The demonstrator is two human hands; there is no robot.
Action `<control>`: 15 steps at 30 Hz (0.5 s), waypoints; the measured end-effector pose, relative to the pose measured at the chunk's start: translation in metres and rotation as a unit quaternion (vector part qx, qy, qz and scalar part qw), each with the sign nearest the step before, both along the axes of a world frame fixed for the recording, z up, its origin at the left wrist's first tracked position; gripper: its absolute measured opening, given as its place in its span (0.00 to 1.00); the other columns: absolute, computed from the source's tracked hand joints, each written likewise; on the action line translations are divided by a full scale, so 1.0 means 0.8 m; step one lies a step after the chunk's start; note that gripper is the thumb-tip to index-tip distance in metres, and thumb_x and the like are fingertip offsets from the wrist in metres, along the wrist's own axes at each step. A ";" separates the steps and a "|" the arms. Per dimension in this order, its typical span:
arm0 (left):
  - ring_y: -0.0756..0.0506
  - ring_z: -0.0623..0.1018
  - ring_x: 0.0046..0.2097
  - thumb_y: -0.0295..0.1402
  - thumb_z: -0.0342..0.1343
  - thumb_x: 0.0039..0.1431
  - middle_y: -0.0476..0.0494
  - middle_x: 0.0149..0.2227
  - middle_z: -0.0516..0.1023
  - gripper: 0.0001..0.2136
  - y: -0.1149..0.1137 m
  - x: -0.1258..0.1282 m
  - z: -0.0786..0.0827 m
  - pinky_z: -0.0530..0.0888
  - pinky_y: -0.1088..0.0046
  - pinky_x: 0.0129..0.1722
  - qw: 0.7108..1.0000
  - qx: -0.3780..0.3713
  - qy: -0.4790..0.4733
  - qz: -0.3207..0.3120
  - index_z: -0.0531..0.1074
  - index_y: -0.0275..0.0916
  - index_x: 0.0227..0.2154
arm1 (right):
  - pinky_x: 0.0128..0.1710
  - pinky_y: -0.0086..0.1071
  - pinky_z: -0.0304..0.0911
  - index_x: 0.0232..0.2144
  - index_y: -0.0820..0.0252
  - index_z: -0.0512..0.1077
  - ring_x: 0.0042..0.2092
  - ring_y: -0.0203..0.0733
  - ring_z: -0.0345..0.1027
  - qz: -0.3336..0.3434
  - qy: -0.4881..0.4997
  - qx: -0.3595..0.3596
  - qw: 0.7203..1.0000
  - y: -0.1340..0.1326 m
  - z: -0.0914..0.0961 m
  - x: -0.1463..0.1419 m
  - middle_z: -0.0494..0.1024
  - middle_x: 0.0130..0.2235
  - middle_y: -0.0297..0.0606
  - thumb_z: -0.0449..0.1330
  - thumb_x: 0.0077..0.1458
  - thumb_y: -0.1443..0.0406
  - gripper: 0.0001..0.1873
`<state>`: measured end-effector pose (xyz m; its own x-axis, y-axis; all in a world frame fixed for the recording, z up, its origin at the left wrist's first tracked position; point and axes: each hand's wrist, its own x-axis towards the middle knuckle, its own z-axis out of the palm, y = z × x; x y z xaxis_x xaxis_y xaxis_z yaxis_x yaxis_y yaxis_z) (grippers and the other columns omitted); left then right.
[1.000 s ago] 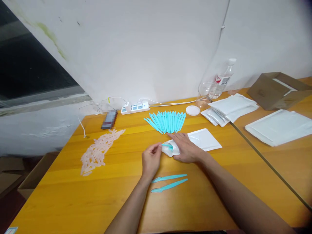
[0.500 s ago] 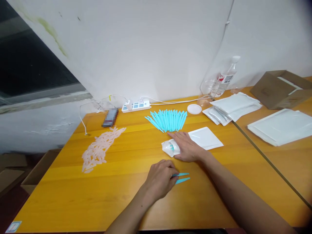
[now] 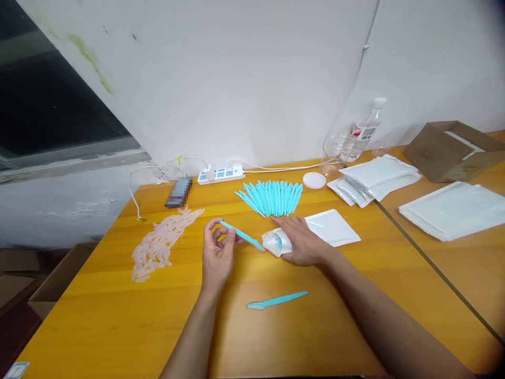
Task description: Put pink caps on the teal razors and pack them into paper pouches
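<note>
My left hand (image 3: 216,253) pinches a thin turquoise plastic tool (image 3: 243,235) between thumb and fingers, its far tip close to the mouth of a small white pouch (image 3: 275,242). My right hand (image 3: 302,240) lies flat on that pouch, fingers stretched out, pressing it to the orange table (image 3: 118,316). Something turquoise shows inside the pouch's open end. One more turquoise tool (image 3: 276,300) lies loose on the table in front of my hands. A fan of several turquoise tools (image 3: 271,198) is spread behind the pouch.
A pile of pale pink plastic pieces (image 3: 160,243) lies at the left. Flat white pouches (image 3: 333,227) and stacks of them (image 3: 374,177) sit at the right, with a white lid (image 3: 314,180), a clear bottle (image 3: 363,131), a cardboard box (image 3: 450,150), a power strip (image 3: 219,173) and a phone (image 3: 178,192).
My left hand went from the pouch down to the two loose tools, took one, and lifted it back toward the pouch. One tool stays on the table. My right hand stayed put.
</note>
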<state>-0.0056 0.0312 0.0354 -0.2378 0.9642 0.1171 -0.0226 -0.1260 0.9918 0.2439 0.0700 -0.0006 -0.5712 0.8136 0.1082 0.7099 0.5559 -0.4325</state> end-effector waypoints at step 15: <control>0.45 0.75 0.40 0.36 0.53 0.67 0.44 0.36 0.77 0.11 -0.047 0.072 -0.022 0.71 0.66 0.42 0.867 0.029 0.471 -0.161 0.79 0.43 0.44 | 0.58 0.50 0.52 0.68 0.66 0.53 0.57 0.59 0.60 0.019 0.027 0.008 0.999 -0.004 0.004 -0.008 0.69 0.58 0.54 0.63 0.49 0.60 0.47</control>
